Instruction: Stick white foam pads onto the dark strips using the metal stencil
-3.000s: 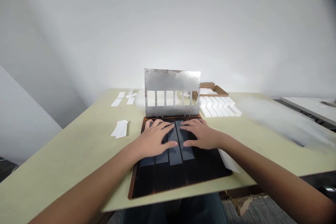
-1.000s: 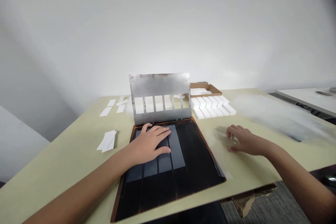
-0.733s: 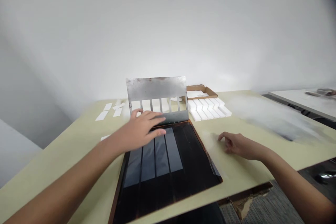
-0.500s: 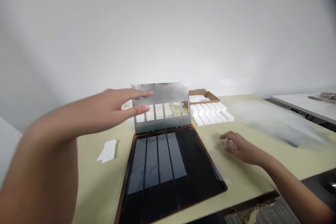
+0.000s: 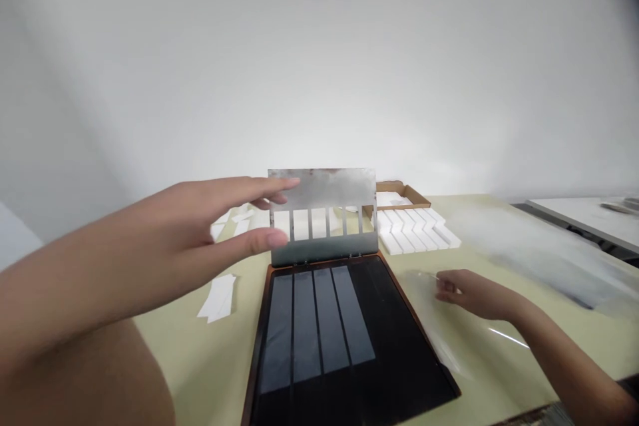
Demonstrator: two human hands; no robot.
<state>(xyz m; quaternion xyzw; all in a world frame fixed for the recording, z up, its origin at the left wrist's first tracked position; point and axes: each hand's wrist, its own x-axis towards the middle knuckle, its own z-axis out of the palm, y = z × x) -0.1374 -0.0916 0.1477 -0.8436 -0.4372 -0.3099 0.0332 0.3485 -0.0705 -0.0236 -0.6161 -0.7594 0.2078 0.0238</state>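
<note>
While I watch from far off, the left hand (image 5: 194,219) is up in the air with its thumb and fingers wide apart. I see nothing held in it. Just past its fingertips, the metal plate (image 5: 324,190) stands up on the far edge of the black board (image 5: 414,359). The plate has a row of windows, and I can't tell if the fingers touch it.

Below and to the right of the left hand, four grey strips (image 5: 329,319) lie side by side on the board. I'd say those four are done. The part of the board nearest the right hand (image 5: 466,289) has no strips on it, so there may be room for more. The plate is not folded down, so I judge that bit is left.

The right hand is low over the table (image 5: 227,353), with curled fingers. A clear sheet (image 5: 449,339) is under and beside it, but I can't tell if the fingers pinch it. Beyond that hand, I see white blocks (image 5: 403,229) and a brown box (image 5: 419,202). Paper slips (image 5: 219,297) lie below the left hand.
</note>
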